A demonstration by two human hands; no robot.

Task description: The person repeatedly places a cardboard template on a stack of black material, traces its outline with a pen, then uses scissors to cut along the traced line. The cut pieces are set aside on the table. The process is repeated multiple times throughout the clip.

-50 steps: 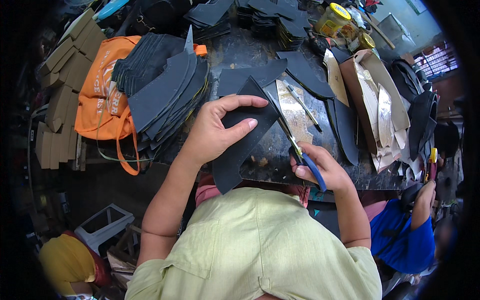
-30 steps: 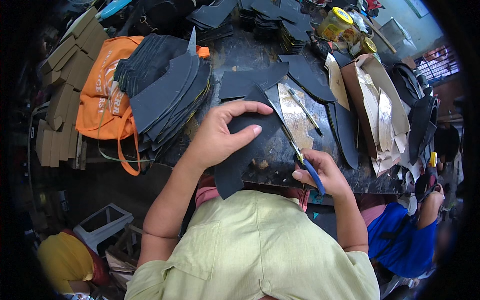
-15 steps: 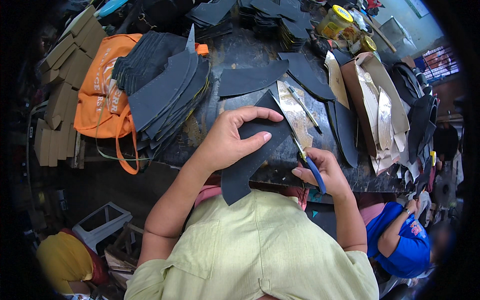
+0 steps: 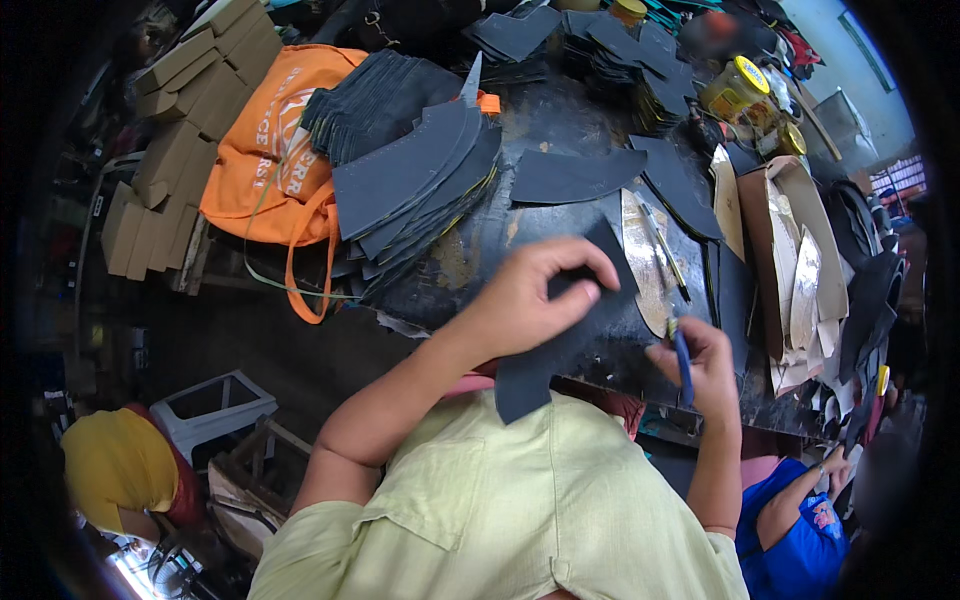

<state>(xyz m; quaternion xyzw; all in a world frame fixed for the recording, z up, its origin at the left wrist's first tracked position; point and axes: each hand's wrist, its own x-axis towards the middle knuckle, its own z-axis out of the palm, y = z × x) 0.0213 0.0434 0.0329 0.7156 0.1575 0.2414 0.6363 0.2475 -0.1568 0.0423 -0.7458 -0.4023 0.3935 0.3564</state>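
Observation:
My left hand (image 4: pixel 545 300) holds a flat black cut piece (image 4: pixel 525 388), its thumb and forefinger curved over the upper face. The piece slants from the table's front edge toward my shirt. In my right hand (image 4: pixel 712 368) are scissors with blue handles (image 4: pixel 684 368), just right of the piece and apart from it. Their blades are blurred and hard to make out. Beyond the hands lie a shiny tan template (image 4: pixel 640 258) and a pen (image 4: pixel 664 252). A curved black piece (image 4: pixel 578 176) rests farther back on the dark table (image 4: pixel 440 285).
Left of my hands are a stack of black pieces (image 4: pixel 410 180) and an orange bag (image 4: pixel 265 150), with cardboard boxes (image 4: pixel 175 160) beyond. An open carton (image 4: pixel 765 250) of templates stands right. Jars (image 4: pixel 738 90) sit at the back right. A person in blue (image 4: pixel 795 515) is at lower right.
The scissors have come away from the black piece's right edge, where their blades lay before. My left hand still holds the piece. The whole view has shifted, moving the table things rightward.

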